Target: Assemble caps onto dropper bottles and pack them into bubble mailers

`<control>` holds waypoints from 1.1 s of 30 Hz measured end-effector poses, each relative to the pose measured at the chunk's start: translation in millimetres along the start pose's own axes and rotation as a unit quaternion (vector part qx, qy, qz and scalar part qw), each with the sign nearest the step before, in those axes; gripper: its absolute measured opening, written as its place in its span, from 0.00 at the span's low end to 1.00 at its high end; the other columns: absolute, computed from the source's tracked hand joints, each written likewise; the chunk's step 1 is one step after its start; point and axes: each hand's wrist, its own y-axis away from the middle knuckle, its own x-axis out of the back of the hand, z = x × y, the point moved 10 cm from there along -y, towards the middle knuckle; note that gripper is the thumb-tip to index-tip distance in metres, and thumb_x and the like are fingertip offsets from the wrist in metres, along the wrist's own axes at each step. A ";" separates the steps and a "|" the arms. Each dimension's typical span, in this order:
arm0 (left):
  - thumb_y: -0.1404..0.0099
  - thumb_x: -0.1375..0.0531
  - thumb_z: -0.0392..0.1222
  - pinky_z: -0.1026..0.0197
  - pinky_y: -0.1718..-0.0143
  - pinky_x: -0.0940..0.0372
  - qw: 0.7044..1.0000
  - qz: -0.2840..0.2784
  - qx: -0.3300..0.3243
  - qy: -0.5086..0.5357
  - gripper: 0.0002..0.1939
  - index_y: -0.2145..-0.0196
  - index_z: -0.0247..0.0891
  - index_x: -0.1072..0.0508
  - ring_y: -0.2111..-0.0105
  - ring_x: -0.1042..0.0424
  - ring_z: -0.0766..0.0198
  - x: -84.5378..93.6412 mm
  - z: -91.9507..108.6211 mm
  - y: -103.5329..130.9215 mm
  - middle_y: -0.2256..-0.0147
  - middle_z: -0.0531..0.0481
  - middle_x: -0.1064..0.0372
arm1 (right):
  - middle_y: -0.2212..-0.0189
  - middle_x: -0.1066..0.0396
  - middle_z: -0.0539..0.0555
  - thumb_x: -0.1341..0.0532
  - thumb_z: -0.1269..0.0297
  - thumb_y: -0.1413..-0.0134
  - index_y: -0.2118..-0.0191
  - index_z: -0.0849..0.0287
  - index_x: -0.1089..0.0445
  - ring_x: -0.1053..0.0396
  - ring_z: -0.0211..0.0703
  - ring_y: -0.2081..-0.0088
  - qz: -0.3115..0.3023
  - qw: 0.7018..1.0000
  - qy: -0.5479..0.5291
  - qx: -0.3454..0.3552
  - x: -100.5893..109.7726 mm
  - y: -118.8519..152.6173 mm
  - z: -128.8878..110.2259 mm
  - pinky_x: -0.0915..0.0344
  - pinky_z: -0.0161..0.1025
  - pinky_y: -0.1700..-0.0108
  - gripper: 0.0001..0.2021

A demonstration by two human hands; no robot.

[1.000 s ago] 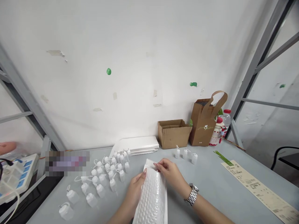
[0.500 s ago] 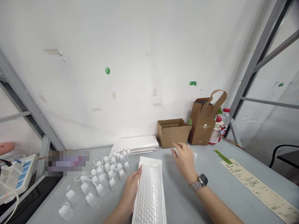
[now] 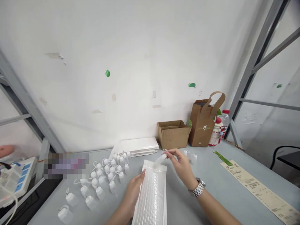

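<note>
A white bubble mailer [image 3: 152, 197] lies lengthwise at the front middle, its top end pointing to the wall. My left hand [image 3: 136, 190] grips its left edge, thumb on top. My right hand [image 3: 179, 164] pinches a small white bottle [image 3: 160, 159] by its cap end, tilted at the mailer's top opening. Two similar small bottles [image 3: 194, 158] stand just behind and right of that hand. Several more looped-cap bottles [image 3: 100, 193] stand in a group on the table to the left.
On the grey table [image 3: 201, 193], a stack of white mailers [image 3: 138, 145], an open cardboard box [image 3: 174, 137] and a brown paper bag [image 3: 202, 131] stand along the wall. Drink bottles [image 3: 225, 120] are beside the bag. Printed labels [image 3: 255, 187] lie right; a power strip [image 3: 24, 175] is far left.
My right hand has moved left and down to the mailer's opening, now with a small bottle in its fingers. The mailer's top has shifted slightly right and its opening is wider.
</note>
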 end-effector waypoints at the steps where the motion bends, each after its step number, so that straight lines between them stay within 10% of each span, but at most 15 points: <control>1: 0.53 0.37 0.58 0.58 0.63 0.38 1.000 -0.014 -0.002 0.003 0.27 0.65 0.30 0.25 0.66 0.28 0.52 -4.2 0.1 0.2 0.70 0.43 0.25 | 0.70 0.27 0.54 0.47 0.54 0.44 0.68 0.57 0.32 0.31 0.44 0.66 -0.010 0.999 -0.037 -0.021 -6.6 3.9 0.4 0.37 0.39 0.64 0.13; 17: 0.53 0.38 0.59 0.63 0.71 0.42 0.999 -0.019 -0.029 -0.038 0.25 0.69 0.31 0.24 0.72 0.31 0.58 -13.8 5.9 6.8 0.77 0.48 0.28 | 0.84 0.33 0.47 0.36 0.50 0.59 0.77 0.58 0.37 0.36 0.38 0.79 -0.076 0.955 -0.193 -0.210 -58.2 34.4 29.5 0.42 0.34 0.75 0.16; 25: 0.55 0.36 0.59 0.61 0.67 0.40 0.997 0.005 -0.054 -0.047 0.24 0.72 0.32 0.24 0.71 0.30 0.57 -3.7 6.5 0.6 0.77 0.48 0.28 | 0.81 0.36 0.49 0.47 0.53 0.46 0.81 0.59 0.32 0.37 0.40 0.73 -0.201 0.975 -0.048 -0.086 -83.3 46.3 -2.3 0.40 0.36 0.68 0.20; 29: 0.53 0.37 0.57 0.61 0.66 0.39 0.998 0.038 -0.044 -0.009 0.23 0.67 0.33 0.24 0.69 0.29 0.56 5.7 10.3 2.1 0.74 0.48 0.26 | 0.62 0.33 0.55 0.42 0.56 0.49 0.62 0.53 0.28 0.37 0.48 0.56 -0.066 0.998 -0.006 -0.005 -46.5 29.7 -10.8 0.42 0.45 0.51 0.11; 33: 0.50 0.39 0.58 0.58 0.65 0.37 1.000 0.010 -0.018 0.016 0.26 0.62 0.33 0.25 0.67 0.27 0.53 -1.3 14.7 6.4 0.70 0.44 0.25 | 0.62 0.32 0.57 0.37 0.53 0.58 0.58 0.58 0.29 0.35 0.49 0.61 -0.016 0.988 -0.041 -0.149 -28.5 19.3 32.7 0.37 0.46 0.59 0.20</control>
